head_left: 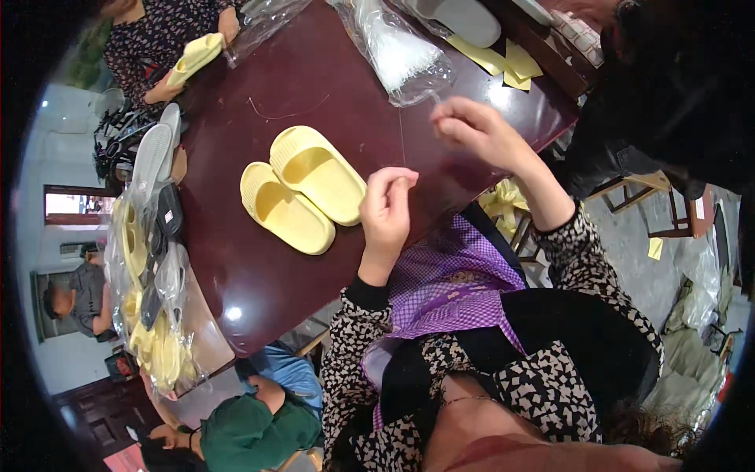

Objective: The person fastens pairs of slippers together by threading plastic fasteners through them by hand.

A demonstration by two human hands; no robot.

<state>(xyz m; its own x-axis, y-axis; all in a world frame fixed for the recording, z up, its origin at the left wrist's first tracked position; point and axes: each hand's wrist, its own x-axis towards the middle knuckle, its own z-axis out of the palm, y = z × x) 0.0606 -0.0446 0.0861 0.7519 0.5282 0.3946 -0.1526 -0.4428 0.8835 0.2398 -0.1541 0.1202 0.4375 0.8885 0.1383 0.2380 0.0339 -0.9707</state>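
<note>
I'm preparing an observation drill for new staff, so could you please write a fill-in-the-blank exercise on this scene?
1. The pair of slide sandals on the dark red table is coloured ____.
2. Between the person's left hand and right hand, the ____ one is nearer the slide sandals.
3. The checked apron is white and ____.
4. The strands in the clear plastic bag are coloured ____.

Missing words: yellow; left; purple; white.

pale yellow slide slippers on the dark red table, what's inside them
The pale yellow slide slippers show bare footbeds toward the heels; their ribbed straps cover whatever lies beneath, so that cannot be seen.
</note>
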